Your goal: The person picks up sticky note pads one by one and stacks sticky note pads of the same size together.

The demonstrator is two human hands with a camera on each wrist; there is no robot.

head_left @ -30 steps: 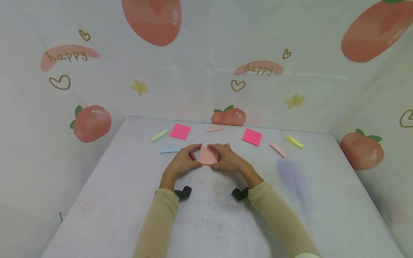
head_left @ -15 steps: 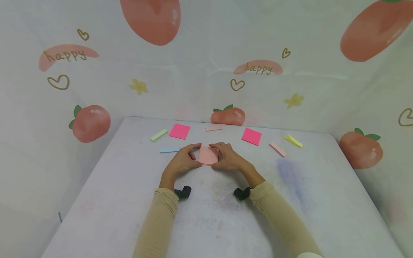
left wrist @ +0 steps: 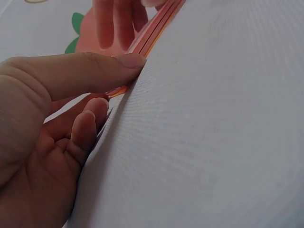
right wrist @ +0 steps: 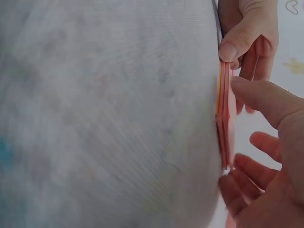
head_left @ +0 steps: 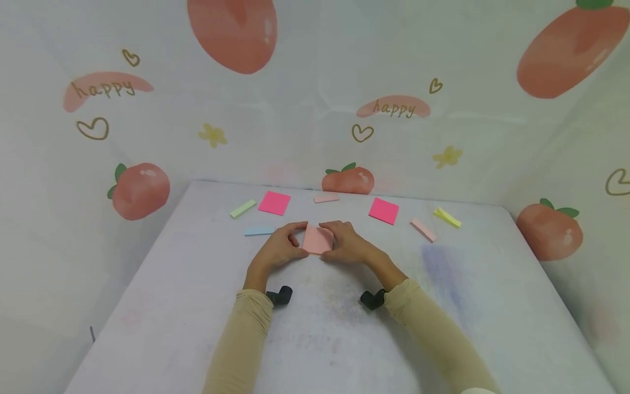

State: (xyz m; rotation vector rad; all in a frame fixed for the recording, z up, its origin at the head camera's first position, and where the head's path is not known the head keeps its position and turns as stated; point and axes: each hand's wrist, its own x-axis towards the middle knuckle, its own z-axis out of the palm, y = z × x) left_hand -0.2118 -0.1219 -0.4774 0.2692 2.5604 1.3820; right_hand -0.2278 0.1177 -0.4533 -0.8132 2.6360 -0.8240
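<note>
A small stack of square sticky notes (head_left: 317, 241), pale pink on top, lies at the middle of the table between both hands. Its near edge shows pink layers and an orange one at the bottom in the right wrist view. My left hand (head_left: 277, 253) holds the left side, thumb at the near corner and index finger at the far one. On the right, my right hand (head_left: 351, 245) spans the stack from near edge to far edge; in the right wrist view its thumb (right wrist: 259, 97) presses by the top layer, its other fingers loosely bent beside the stack.
Two hot-pink sticky pads (head_left: 274, 203) (head_left: 384, 211) lie farther back. Around them are narrow flag strips: green (head_left: 243, 209), blue (head_left: 259, 231), yellow (head_left: 447, 217) and two pink (head_left: 327, 199) (head_left: 423, 230). A printed cloth wall (head_left: 295, 120) stands behind the table.
My right hand has shifted slightly to the right along the stack, its thumb and index finger moving a little. The left hand keeps its hold, and the other notes lie where they were.
</note>
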